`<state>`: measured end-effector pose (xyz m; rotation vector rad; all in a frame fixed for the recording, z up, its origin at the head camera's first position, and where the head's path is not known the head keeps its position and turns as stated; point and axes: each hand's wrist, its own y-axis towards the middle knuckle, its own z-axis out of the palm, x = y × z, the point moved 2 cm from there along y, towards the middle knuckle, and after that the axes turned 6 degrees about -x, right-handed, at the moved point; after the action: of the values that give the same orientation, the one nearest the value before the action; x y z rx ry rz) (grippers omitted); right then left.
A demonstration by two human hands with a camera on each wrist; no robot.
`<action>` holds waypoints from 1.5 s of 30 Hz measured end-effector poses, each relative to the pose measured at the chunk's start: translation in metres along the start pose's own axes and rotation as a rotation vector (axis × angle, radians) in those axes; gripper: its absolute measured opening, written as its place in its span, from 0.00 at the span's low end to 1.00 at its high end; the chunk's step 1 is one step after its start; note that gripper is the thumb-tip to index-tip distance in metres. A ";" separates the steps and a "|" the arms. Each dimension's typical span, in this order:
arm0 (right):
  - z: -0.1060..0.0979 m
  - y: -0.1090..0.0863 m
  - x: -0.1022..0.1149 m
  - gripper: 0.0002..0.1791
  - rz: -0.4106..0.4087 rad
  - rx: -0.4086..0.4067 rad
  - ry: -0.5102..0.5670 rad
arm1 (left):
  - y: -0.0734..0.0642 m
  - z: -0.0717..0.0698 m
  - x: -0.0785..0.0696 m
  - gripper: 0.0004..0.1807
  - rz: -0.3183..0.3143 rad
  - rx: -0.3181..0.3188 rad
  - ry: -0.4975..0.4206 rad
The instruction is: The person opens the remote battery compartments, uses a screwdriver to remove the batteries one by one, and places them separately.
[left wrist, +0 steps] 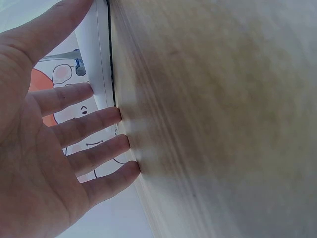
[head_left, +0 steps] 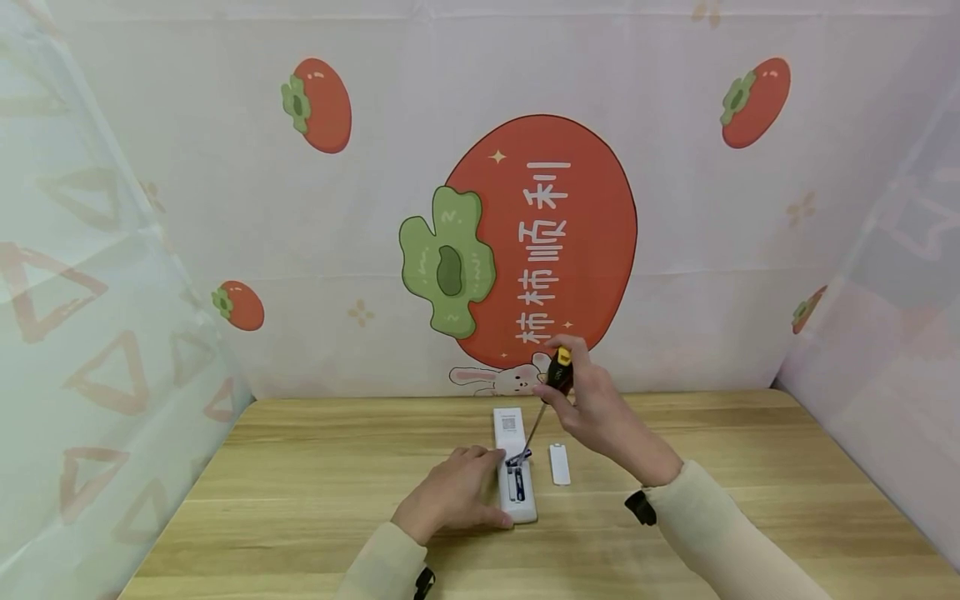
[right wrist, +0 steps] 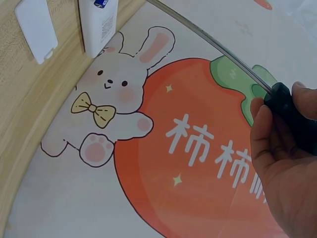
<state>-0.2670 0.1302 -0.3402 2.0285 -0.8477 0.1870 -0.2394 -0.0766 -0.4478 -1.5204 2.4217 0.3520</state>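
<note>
Clearly, right hand (head_left: 602,410) round screwdriver (head_left: 557,377), left hand (head_left: 457,490) splayed against remote's (head_left: 512,440) edge, cover (head_left: 560,464) apart.

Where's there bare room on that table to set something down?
The table is bare from the left hand to the left edge, and from the right hand to the right edge. The middle is crowded: remote, screwdriver, white cover.

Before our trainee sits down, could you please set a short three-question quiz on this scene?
1. True or false: the left hand touches the remote.
2. Which hand holds the screwdriver?
3. Where is the white cover? A) fitted on the remote; B) on the table, to the remote's right; C) in the left hand.

Key: 1. True. 2. The right hand. 3. B.
</note>
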 end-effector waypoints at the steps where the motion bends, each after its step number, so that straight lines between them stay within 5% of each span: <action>1: 0.000 0.000 0.000 0.36 0.001 -0.003 0.000 | 0.000 0.000 0.000 0.52 0.000 0.000 -0.001; 45: 0.008 -0.002 -0.001 0.36 0.033 -0.104 -0.067 | 0.000 0.001 0.000 0.52 0.022 -0.014 0.030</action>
<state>-0.2675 0.1250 -0.3467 1.9334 -0.9140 0.0919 -0.2398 -0.0762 -0.4485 -1.5162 2.4657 0.3534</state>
